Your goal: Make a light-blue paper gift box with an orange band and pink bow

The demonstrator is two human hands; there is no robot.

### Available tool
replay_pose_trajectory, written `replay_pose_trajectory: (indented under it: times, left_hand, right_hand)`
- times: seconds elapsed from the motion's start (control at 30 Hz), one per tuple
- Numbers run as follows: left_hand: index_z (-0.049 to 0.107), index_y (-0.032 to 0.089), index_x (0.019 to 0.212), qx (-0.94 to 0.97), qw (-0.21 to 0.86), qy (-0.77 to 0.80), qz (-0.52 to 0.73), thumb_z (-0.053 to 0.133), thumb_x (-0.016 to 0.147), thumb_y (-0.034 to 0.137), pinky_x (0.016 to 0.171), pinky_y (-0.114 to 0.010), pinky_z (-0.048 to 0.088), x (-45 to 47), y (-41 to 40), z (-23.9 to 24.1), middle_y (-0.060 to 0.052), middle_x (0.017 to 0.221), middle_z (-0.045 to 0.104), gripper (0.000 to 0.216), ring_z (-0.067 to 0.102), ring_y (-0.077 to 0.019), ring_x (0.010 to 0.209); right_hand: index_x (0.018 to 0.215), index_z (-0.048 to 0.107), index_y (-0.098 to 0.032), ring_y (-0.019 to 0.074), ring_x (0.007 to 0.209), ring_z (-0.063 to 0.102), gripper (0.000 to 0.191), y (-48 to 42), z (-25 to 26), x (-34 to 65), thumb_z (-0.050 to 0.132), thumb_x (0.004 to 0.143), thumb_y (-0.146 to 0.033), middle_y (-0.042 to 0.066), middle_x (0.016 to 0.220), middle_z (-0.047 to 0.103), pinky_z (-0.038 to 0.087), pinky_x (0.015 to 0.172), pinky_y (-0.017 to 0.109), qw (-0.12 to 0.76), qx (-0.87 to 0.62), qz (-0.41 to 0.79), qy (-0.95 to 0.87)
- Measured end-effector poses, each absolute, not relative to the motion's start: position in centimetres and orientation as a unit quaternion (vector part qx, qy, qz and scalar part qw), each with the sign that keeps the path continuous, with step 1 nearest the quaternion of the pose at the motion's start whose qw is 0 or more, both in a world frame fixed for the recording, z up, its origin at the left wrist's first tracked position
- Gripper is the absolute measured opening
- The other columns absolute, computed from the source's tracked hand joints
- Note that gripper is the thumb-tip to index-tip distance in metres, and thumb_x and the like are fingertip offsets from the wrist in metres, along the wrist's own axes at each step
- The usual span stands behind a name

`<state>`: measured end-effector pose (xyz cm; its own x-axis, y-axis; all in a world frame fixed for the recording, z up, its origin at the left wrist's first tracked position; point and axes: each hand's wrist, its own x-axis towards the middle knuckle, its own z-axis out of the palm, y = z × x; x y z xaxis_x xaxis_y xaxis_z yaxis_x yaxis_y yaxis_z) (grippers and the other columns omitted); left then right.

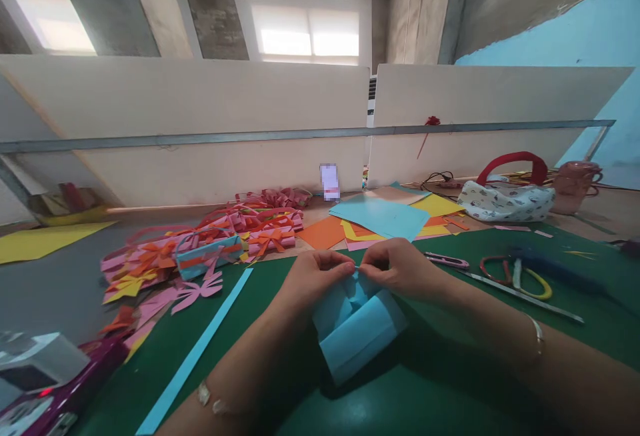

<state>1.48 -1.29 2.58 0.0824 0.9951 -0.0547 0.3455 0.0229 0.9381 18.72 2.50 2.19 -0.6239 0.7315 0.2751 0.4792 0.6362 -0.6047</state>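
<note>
Both hands, left hand (313, 276) and right hand (400, 266), are pinching the top edge of a folded light-blue paper piece (356, 329) over the green mat (450, 389), with a blue paper strip (197, 353) lying just left.

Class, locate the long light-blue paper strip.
In the head view, the long light-blue paper strip lies diagonally on the green mat, left of the left hand holding folded light-blue paper.

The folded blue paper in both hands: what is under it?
The green mat lies under the folded blue paper, shadowed along the paper's near edge. The left hand and right hand pinch its top. Anything small directly beneath is covered by the paper.
</note>
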Motion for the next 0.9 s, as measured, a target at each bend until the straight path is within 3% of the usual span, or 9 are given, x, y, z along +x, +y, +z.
replay_pose_trajectory:
  times: [0.17, 0.43, 0.5, 0.6, 0.7, 0.8, 0.9]
  left_hand:
    - [0.068, 0.013, 0.071, 0.586, 0.43, 0.567, 0.387, 0.065, 0.064, 0.028, 0.057, -0.024, 0.039, 1.7, -1.4, 2.8, -0.003, 0.065, 0.063, 0.017, 0.053, -0.014, 0.063]
    - [0.069, 0.014, 0.073, 0.648, 0.37, 0.553, 0.37, 0.061, 0.068, 0.025, 0.06, -0.026, 0.042, 1.5, -1.5, 2.9, -0.005, 0.072, 0.066, 0.015, 0.058, -0.0163, 0.068]
    - [0.069, 0.013, 0.077, 0.66, 0.368, 0.548, 0.36, 0.061, 0.068, 0.025, 0.059, -0.025, 0.041, 1.6, -1.5, 2.9, -0.005, 0.071, 0.066, 0.017, 0.056, -0.0155, 0.066]
    - [0.064, 0.015, 0.102, 0.652, 0.381, 0.543, 0.367, 0.061, 0.069, 0.025, 0.054, -0.024, 0.037, 1.6, -1.6, 3.0, -0.001, 0.064, 0.062, 0.035, 0.052, -0.013, 0.057]
    - [0.053, 0.021, 0.12, 0.622, 0.393, 0.559, 0.383, 0.062, 0.071, 0.036, 0.054, -0.024, 0.037, 1.4, -1.6, 3.1, 0.001, 0.064, 0.061, 0.053, 0.052, -0.0144, 0.059]
    - [0.059, 0.02, 0.111, 0.54, 0.462, 0.57, 0.413, 0.054, 0.071, 0.058, 0.062, -0.028, 0.042, 0.7, -1.3, 2.9, -0.004, 0.076, 0.065, 0.056, 0.057, -0.0196, 0.072]
    - [0.064, 0.016, 0.088, 0.487, 0.545, 0.552, 0.402, 0.051, 0.069, 0.064, 0.064, -0.031, 0.044, 0.0, -0.8, 2.3, -0.005, 0.072, 0.063, 0.054, 0.056, -0.019, 0.069]
  right_hand:
    - [0.066, 0.063, -0.014, 0.0106, 0.056, 0.046, 0.019, 2.5, 2.5, 18.8, 0.054, 0.077, -0.027, 0.0, 0.061, 0.056, 0.034, 0.049, 0.022, 0.239, -0.338, 0.261, -0.872]
    - [0.072, 0.054, -0.015, 0.0087, 0.056, 0.041, 0.021, 2.4, 2.4, 18.4, 0.052, 0.081, -0.034, -0.004, 0.061, 0.043, 0.034, 0.049, 0.021, 0.212, -0.344, 0.484, -0.776]
    - [0.071, 0.053, -0.015, 0.0087, 0.055, 0.039, 0.018, 2.1, 2.2, 18.2, 0.053, 0.08, -0.031, -0.004, 0.06, 0.043, 0.032, 0.048, 0.021, 0.217, -0.353, 0.458, -0.787]
    - [0.065, 0.051, -0.015, 0.0093, 0.056, 0.039, 0.016, 1.9, 2.0, 17.9, 0.052, 0.079, -0.023, -0.004, 0.06, 0.044, 0.03, 0.048, 0.022, 0.249, -0.354, 0.354, -0.829]
    - [0.064, 0.051, -0.016, 0.0096, 0.056, 0.039, 0.014, 2.1, 2.0, 18.0, 0.05, 0.078, -0.019, -0.003, 0.06, 0.044, 0.03, 0.049, 0.022, 0.277, -0.363, 0.291, -0.841]
    - [0.07, 0.054, -0.015, 0.0104, 0.057, 0.041, 0.013, 2.9, 1.9, 18.4, 0.049, 0.079, -0.023, -0.003, 0.061, 0.047, 0.031, 0.05, 0.022, 0.303, -0.391, 0.281, -0.822]
    - [0.072, 0.056, -0.015, 0.0117, 0.061, 0.044, 0.014, 3.8, 1.9, 18.9, 0.049, 0.079, -0.025, -0.001, 0.065, 0.051, 0.034, 0.053, 0.023, 0.347, -0.416, 0.258, -0.8]
